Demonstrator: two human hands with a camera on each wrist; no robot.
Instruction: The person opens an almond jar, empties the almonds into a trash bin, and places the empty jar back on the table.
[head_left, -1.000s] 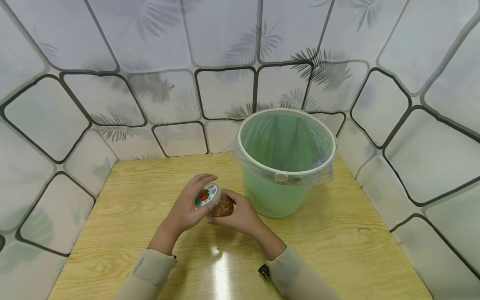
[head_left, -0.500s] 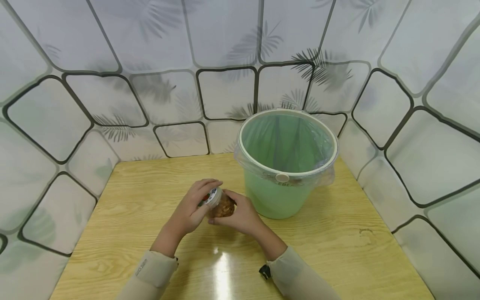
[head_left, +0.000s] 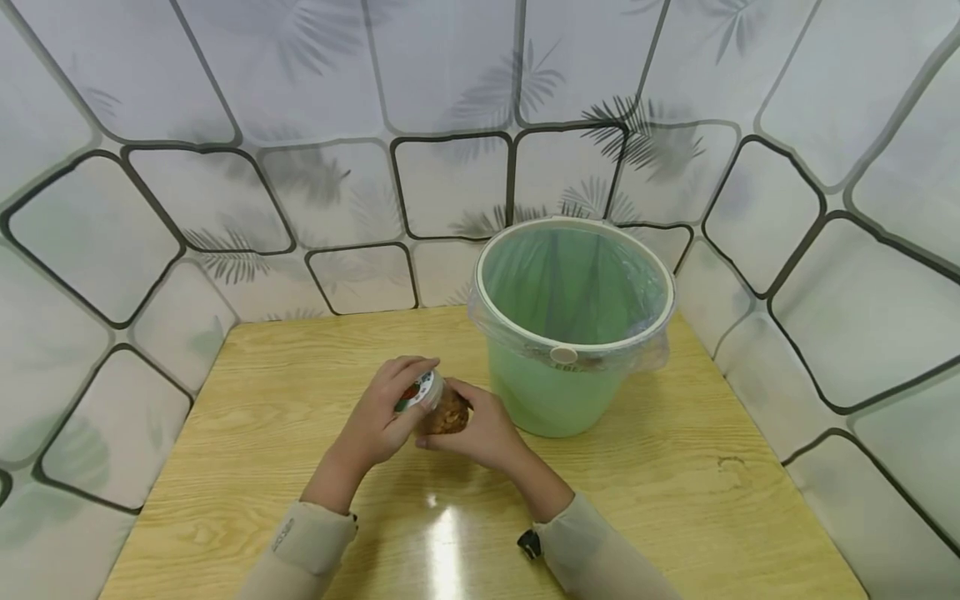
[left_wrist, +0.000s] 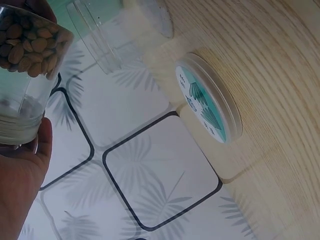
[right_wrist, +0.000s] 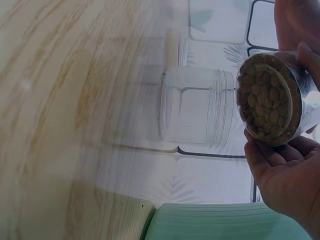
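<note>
Over the middle of the table, a clear jar of brown nuts (head_left: 452, 413) is held tilted between both hands. Its lid (head_left: 420, 390), printed in white, green and red, faces up and to the left. My left hand (head_left: 378, 421) grips the lid, fingers curved across its top and thumb at the near edge. From the right, my right hand (head_left: 487, 429) holds the jar's body. The right wrist view shows the jar's round base and the almond-like nuts behind it. Beyond it stands an empty clear jar (right_wrist: 192, 107). A loose lid with green leaves (left_wrist: 202, 102) appears in the left wrist view.
A green bucket (head_left: 551, 400) with a white rim and a clear plastic liner (head_left: 645, 357) stands right of the hands, close to the back wall. Patterned white sheeting (head_left: 337, 200) encloses the wooden table (head_left: 247, 433) at the back and sides.
My left hand's fingers have swept right across the jar's lid, covering more of it, then eased slightly back. The right hand holds the jar in nearly the same place.
</note>
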